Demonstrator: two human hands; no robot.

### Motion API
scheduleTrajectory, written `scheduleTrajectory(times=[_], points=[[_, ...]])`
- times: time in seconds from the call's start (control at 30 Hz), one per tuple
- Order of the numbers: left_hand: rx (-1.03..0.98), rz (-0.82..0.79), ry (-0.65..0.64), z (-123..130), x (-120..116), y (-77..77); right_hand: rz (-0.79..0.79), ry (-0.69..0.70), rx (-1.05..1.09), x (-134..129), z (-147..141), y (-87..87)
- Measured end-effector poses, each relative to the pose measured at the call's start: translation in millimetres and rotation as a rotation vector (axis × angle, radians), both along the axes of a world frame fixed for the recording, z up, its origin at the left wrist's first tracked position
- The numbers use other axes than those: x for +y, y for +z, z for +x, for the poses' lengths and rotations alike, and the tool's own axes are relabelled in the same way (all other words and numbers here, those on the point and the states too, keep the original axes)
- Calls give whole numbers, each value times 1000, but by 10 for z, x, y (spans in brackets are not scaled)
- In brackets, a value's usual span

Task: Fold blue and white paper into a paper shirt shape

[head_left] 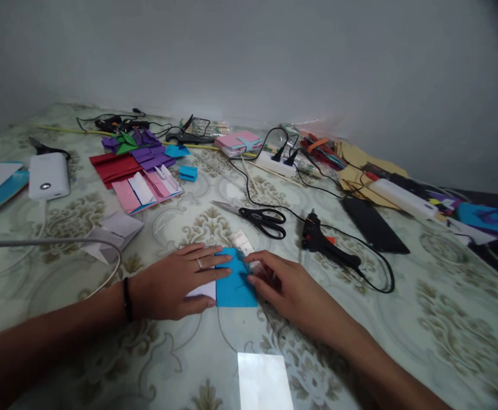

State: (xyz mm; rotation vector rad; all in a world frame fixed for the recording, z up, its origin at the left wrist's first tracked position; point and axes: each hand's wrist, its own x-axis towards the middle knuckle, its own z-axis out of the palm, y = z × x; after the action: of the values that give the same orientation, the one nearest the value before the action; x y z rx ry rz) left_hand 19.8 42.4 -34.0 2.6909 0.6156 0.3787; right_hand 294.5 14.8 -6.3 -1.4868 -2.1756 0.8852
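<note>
On the near side of the scissors (264, 221), blue paper (236, 291) appears part-folded, completeness unverified; left hand (163, 283) flat upon it, right hand (296, 287) half-open at its edge, nothing visibly gripped.

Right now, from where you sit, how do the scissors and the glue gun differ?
The scissors have grey metal blades; the glue gun has a nozzle. The scissors have no cord; the glue gun has a black cord. Both have black handles and lie unheld on the patterned tabletop.
</note>
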Motion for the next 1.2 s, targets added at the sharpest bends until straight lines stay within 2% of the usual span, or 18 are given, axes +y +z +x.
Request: scheduleTrajectory(times=[0.27,0.5,1.2], points=[[24,3,0,1,2,-6,-53,75,30,-41,-22,29],[38,-3,10,1,-2,-13,-27,153,64,-55,-13,57],[4,24,-3,1,1,-25,21,244,71,-71,-1,55]])
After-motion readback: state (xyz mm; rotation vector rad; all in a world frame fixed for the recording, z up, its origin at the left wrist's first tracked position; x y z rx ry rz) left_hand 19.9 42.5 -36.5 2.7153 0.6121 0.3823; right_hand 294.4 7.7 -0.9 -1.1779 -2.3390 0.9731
